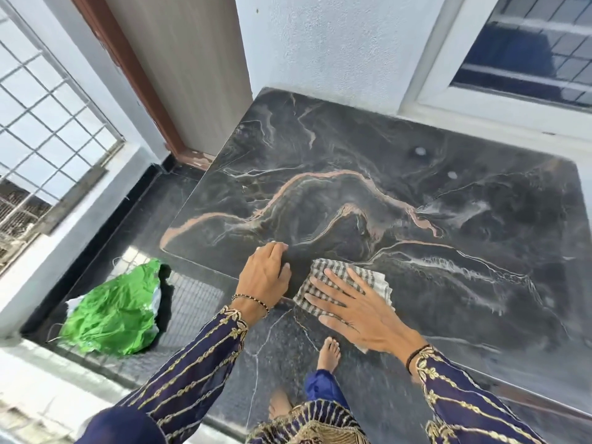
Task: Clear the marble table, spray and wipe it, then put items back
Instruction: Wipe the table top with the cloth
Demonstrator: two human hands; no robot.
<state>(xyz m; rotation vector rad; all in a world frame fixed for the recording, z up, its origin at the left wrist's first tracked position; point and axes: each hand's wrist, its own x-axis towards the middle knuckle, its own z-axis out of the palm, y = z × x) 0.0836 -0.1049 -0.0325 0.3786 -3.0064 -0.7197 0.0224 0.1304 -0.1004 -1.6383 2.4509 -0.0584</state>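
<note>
The dark marble table (368, 193) with pink and white veins fills the middle and right of the head view, with nothing standing on it but two small pale spots near the back. A checked grey-and-white cloth (333, 278) lies near the table's front left corner. My right hand (355, 306) presses flat on the cloth with fingers spread. My left hand (264, 274) rests on the table's front left edge beside the cloth, its fingers bent over the rim. Both arms wear dark blue sleeves with gold embroidery.
A crumpled green bag (118, 309) lies on the dark floor to the left of the table. A door (185, 65) and its brown frame stand behind the table's left corner. A window (525, 49) is at the back right, a metal grille (48, 107) at the left.
</note>
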